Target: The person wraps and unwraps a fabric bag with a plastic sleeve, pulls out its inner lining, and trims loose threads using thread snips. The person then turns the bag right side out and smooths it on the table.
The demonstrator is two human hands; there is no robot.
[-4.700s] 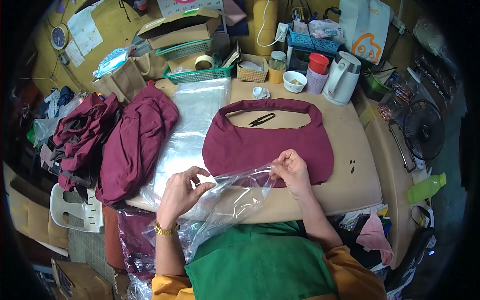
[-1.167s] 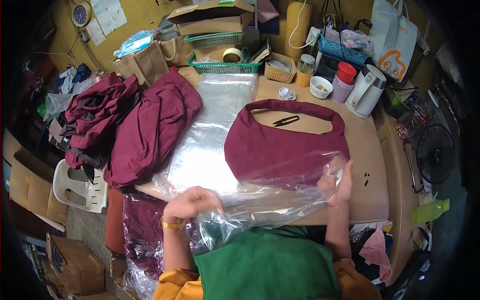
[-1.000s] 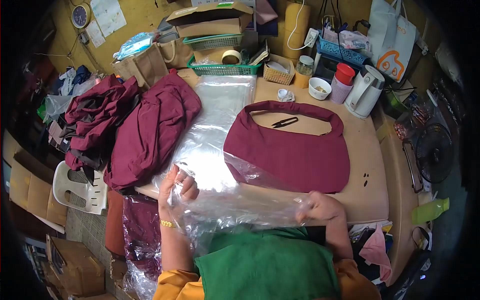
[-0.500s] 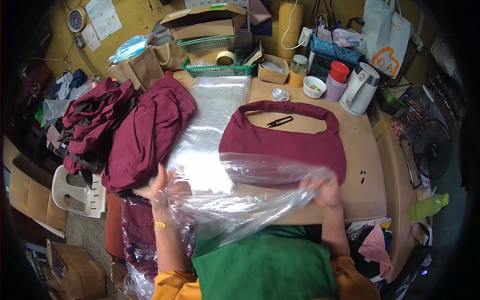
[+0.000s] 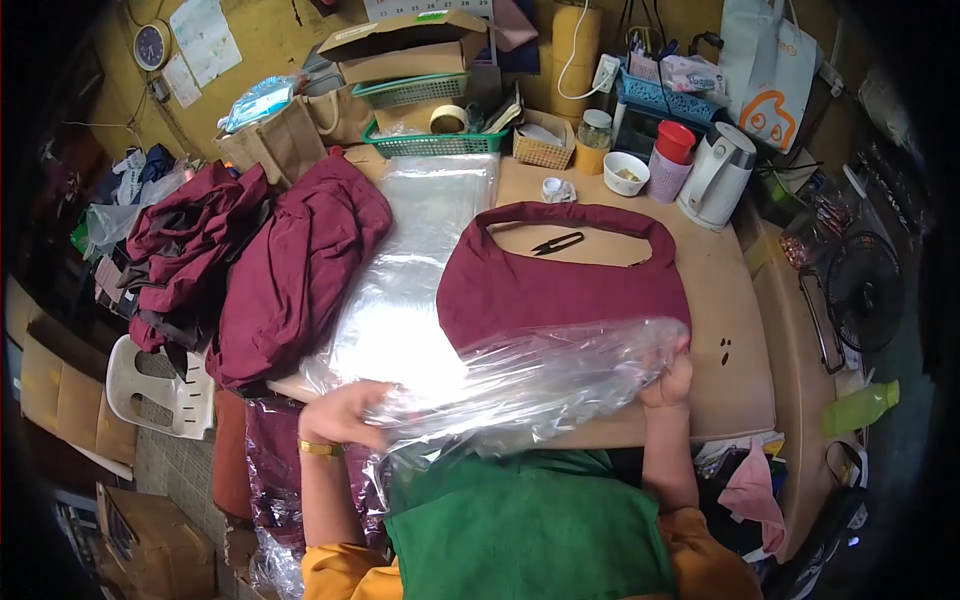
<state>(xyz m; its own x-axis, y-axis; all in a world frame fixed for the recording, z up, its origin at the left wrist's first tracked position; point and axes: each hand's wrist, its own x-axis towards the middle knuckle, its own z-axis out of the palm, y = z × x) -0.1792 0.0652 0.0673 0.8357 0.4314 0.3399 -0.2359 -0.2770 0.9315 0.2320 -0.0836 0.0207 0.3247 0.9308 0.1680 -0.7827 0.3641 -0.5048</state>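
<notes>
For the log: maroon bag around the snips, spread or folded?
Spread: the maroon bag lies flat, its handle loop open around the snips.

Two hands [image 5: 345,412], one kettle [image 5: 716,178], one clock [image 5: 152,47]

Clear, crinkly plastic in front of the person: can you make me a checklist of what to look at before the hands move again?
1. Left hand and right hand both at the clear, crinkly plastic: ok.
2. Left fingers gripping firmly: cannot tell, they are blurred.
3. Plastic smooth: not ok, it is wrinkled.
4. Soft maroon cloth bag lying flat on the tan table: ok.
5. Small black metal snips away from the plastic: ok, they lie inside the bag's handle loop.
6. Plastic has an open end: cannot tell.
</notes>
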